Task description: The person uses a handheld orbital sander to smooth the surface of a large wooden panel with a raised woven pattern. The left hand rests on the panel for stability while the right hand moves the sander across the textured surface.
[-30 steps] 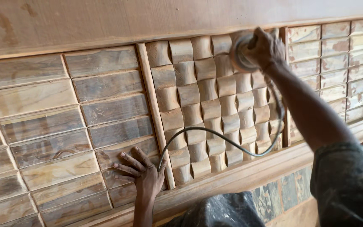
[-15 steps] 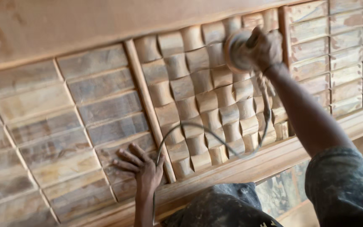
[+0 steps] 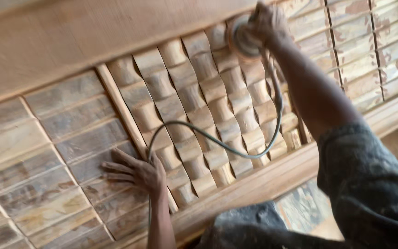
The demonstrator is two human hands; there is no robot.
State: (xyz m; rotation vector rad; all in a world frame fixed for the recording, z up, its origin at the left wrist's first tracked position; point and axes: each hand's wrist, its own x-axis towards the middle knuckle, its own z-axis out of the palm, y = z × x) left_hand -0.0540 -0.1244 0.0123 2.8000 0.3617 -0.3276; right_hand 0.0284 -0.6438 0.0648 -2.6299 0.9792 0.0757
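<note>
My right hand (image 3: 268, 20) grips a round power sander (image 3: 242, 41) and presses it on the far top of a carved wooden panel (image 3: 194, 106) made of wavy woven-look blocks. A grey cable (image 3: 222, 143) loops down from the sander across the panel toward my body. My left hand (image 3: 134, 170) lies flat, fingers spread, on the flat slatted panel (image 3: 47, 152) just left of a thin wooden divider (image 3: 125, 115).
A broad plain wooden rail (image 3: 93, 37) runs above the panels. Another slatted panel (image 3: 365, 50) lies to the right. A wooden frame edge (image 3: 277, 180) borders the near side, with patterned floor (image 3: 305, 207) below it.
The view has tilted and shifted, so the panels appear slanted. My right hand has kept the sander moving along the carved panel's top. My left hand stays flat in the same spot.
</note>
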